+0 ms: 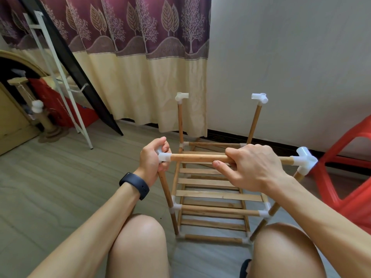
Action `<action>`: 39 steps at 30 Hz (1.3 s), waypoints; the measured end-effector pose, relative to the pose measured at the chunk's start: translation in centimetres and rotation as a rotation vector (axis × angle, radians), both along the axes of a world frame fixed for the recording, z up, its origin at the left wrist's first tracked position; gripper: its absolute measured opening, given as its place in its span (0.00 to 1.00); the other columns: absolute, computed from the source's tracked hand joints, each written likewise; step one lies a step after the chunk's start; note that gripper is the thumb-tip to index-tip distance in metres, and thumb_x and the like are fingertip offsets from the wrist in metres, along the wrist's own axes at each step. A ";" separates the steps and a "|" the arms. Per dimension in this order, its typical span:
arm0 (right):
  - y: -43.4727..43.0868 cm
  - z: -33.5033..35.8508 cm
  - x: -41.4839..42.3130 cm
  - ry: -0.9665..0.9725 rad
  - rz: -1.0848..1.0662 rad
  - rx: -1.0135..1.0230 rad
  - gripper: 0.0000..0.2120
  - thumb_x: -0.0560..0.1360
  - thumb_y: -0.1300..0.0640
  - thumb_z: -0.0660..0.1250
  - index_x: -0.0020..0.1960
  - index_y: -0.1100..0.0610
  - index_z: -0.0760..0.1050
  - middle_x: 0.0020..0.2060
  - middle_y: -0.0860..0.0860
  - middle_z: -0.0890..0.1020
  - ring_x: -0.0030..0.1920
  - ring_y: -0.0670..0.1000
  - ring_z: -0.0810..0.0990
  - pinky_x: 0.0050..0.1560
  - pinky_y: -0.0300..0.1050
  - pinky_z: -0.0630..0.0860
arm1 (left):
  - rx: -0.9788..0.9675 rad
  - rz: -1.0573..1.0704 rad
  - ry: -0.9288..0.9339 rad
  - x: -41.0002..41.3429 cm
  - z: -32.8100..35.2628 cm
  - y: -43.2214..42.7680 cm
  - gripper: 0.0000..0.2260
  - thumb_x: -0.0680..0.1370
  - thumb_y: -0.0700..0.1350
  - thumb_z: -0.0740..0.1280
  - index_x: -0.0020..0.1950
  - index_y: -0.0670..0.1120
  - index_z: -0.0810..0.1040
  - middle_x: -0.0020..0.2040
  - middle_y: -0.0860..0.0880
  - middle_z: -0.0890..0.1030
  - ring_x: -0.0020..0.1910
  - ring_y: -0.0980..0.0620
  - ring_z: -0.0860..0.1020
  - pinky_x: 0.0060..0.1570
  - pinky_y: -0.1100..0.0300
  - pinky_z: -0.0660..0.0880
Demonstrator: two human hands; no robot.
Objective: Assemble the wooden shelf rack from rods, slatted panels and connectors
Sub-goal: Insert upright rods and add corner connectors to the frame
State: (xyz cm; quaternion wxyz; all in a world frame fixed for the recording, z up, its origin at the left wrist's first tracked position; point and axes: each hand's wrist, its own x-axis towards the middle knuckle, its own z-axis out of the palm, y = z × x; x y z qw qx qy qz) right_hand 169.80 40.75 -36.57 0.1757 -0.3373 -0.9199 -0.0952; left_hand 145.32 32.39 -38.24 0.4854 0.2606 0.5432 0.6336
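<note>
head view, shelf rack (212,197) mid-frame on grey wood-look floor (50,177).
left hand (153,160) clenched on white connector (163,156), right hand (254,167) grasping top rod (198,158); curtain (130,57) upper left, red stool (351,167) right edge.

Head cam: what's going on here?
A person is building a wooden shelf rack on the floor. The left hand grips a white plastic corner connector; the right hand holds the top front wooden rod running into it. Two rear connectors have no rod between them.
</note>
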 end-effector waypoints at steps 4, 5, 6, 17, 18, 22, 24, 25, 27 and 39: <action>-0.2 0.1 -0.4 0.008 -0.002 -0.032 0.27 0.75 0.27 0.43 0.32 0.47 0.62 0.25 0.45 0.71 0.27 0.45 0.70 0.28 0.42 0.60 | -0.037 0.017 0.037 0.4 0.3 0.2 0.19 0.84 0.50 0.57 0.34 0.46 0.67 0.30 0.49 0.66 0.20 0.56 0.63 0.18 0.65 0.60; -0.3 0.2 -0.7 0.002 0.003 -0.060 0.27 0.76 0.28 0.45 0.32 0.46 0.63 0.26 0.45 0.72 0.28 0.45 0.71 0.29 0.42 0.62 | -0.045 0.030 0.046 0.4 0.3 0.3 0.19 0.84 0.50 0.57 0.35 0.46 0.67 0.30 0.49 0.66 0.19 0.55 0.63 0.18 0.65 0.60; -0.4 0.3 -0.9 -0.004 0.011 -0.078 0.26 0.76 0.28 0.46 0.32 0.46 0.63 0.27 0.45 0.73 0.28 0.45 0.71 0.29 0.42 0.63 | -0.048 0.041 0.049 0.3 0.2 0.4 0.18 0.84 0.50 0.57 0.35 0.46 0.67 0.30 0.49 0.66 0.19 0.55 0.63 0.18 0.65 0.60; -0.5 1.0 3.2 0.569 -0.034 -0.058 0.18 0.77 0.37 0.61 0.56 0.49 0.77 0.51 0.42 0.76 0.53 0.42 0.70 0.52 0.41 0.65 | 0.064 -0.093 0.218 -0.4 -0.6 -0.3 0.13 0.75 0.54 0.65 0.45 0.45 0.72 0.31 0.51 0.68 0.25 0.54 0.66 0.26 0.62 0.64; -0.2 1.2 4.7 0.711 -0.143 -0.013 0.18 0.76 0.39 0.62 0.57 0.51 0.77 0.52 0.43 0.76 0.55 0.42 0.69 0.53 0.42 0.65 | 0.075 -0.069 0.236 -0.3 -0.8 -0.4 0.13 0.73 0.54 0.66 0.46 0.45 0.72 0.31 0.51 0.69 0.25 0.54 0.66 0.27 0.61 0.64; 1.7 0.9 10.0 1.088 -0.439 -0.599 0.27 0.72 0.33 0.62 0.57 0.55 0.75 0.51 0.49 0.79 0.53 0.47 0.76 0.55 0.47 0.71 | 0.098 -0.016 0.301 0.6 -1.2 -0.3 0.11 0.72 0.52 0.65 0.42 0.45 0.71 0.28 0.50 0.66 0.25 0.53 0.64 0.27 0.60 0.61; 1.8 -0.1 10.7 1.046 -0.372 -0.930 0.27 0.73 0.32 0.63 0.53 0.57 0.76 0.46 0.52 0.82 0.48 0.50 0.80 0.50 0.47 0.72 | 0.099 0.001 0.313 0.8 -1.1 0.0 0.09 0.71 0.50 0.64 0.40 0.46 0.70 0.27 0.50 0.65 0.25 0.53 0.64 0.26 0.61 0.60; 1.6 -0.7 10.5 1.011 -0.343 -0.971 0.23 0.76 0.36 0.65 0.51 0.57 0.75 0.43 0.52 0.82 0.44 0.50 0.81 0.49 0.47 0.72 | 0.102 0.004 0.312 0.9 -1.1 0.1 0.08 0.71 0.49 0.63 0.39 0.46 0.69 0.27 0.51 0.65 0.24 0.53 0.63 0.26 0.61 0.60; 1.3 -1.6 9.6 1.029 -0.313 -0.913 0.15 0.79 0.46 0.67 0.42 0.56 0.74 0.34 0.49 0.77 0.36 0.48 0.75 0.45 0.45 0.70 | 0.112 0.015 0.304 0.9 -1.1 0.2 0.07 0.73 0.47 0.62 0.37 0.46 0.68 0.26 0.51 0.65 0.24 0.54 0.63 0.25 0.62 0.60; 3.2 -2.7 7.7 1.283 -0.258 -0.897 0.22 0.76 0.60 0.64 0.24 0.49 0.64 0.22 0.43 0.65 0.27 0.47 0.63 0.34 0.48 0.64 | 0.116 0.136 0.317 1.5 -2.0 0.7 0.14 0.78 0.39 0.56 0.33 0.47 0.63 0.24 0.54 0.62 0.24 0.56 0.58 0.25 0.63 0.56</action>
